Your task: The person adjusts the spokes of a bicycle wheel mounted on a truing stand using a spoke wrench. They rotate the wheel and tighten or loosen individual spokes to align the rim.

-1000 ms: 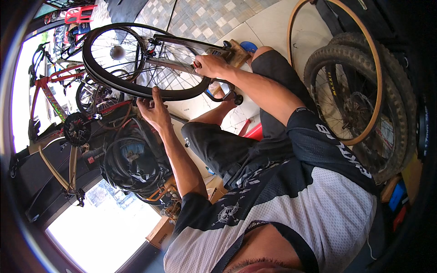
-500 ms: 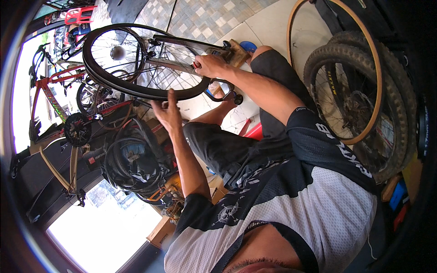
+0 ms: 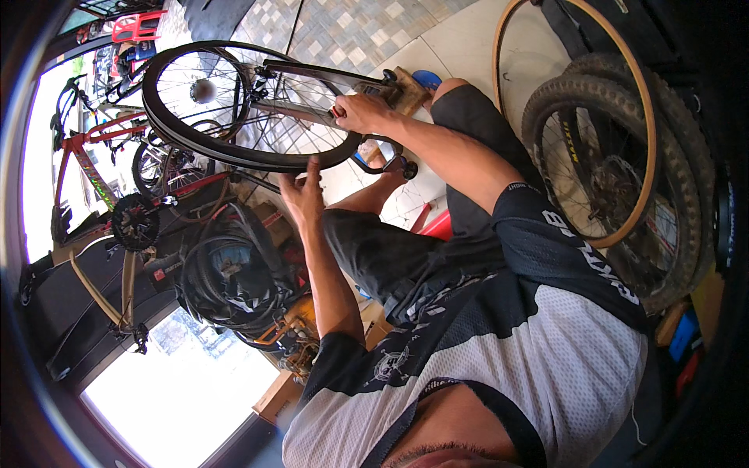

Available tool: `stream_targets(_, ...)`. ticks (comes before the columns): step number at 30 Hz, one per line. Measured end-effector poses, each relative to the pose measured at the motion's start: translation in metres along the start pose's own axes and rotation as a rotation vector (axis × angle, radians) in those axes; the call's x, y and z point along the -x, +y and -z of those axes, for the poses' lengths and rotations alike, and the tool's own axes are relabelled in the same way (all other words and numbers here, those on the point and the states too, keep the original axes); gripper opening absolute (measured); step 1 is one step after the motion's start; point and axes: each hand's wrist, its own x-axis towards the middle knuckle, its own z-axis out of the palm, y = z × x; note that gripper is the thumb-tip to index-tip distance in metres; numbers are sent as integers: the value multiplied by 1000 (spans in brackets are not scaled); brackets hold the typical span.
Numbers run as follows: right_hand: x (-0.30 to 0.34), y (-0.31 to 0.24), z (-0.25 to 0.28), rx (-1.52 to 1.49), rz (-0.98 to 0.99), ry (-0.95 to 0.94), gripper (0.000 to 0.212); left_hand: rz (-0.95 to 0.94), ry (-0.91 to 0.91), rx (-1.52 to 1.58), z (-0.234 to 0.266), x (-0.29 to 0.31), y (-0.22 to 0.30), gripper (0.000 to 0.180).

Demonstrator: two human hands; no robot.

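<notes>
A bicycle wheel (image 3: 234, 152) with a black tyre and thin spokes sits in a metal truing stand (image 3: 304, 109), whose arms reach to the hub. My right hand (image 3: 363, 115) is closed at the wheel's right side, beside the rim and spokes. A small red tool (image 3: 337, 112), its exact kind hard to make out, pokes from those fingers. Against the near edge of the tyre is my left hand (image 3: 303, 193), thumb raised and fingers apart, gripping nothing. The stand's wooden base (image 3: 407, 92) lies just beyond my right hand.
Knobbly tyred wheels (image 3: 601, 156) and a tan hoop-like tyre (image 3: 497, 54) lean at the right. Bicycles, including a red frame (image 3: 74, 144), stand at the left. A heap of black tubes and tyres (image 3: 230, 269) lies nearer. A blue round dish (image 3: 426, 79) sits beyond the stand.
My left hand has slid a little to the right along the tyre's near edge. My right hand stays in nearly the same place with the red tool.
</notes>
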Motion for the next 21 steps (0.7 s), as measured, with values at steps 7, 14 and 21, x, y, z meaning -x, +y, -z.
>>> stream_targets(7,-2,-2,-1,12,-13,-29,25,-151,118,107,25,-21,22,52)
stream_targets(14,0,-3,1,30,-14,-22,26,-125,120,102,19,-15,25,51)
stream_targets(21,2,-6,4,15,-7,-28,27,-195,123,98,13,-15,15,51)
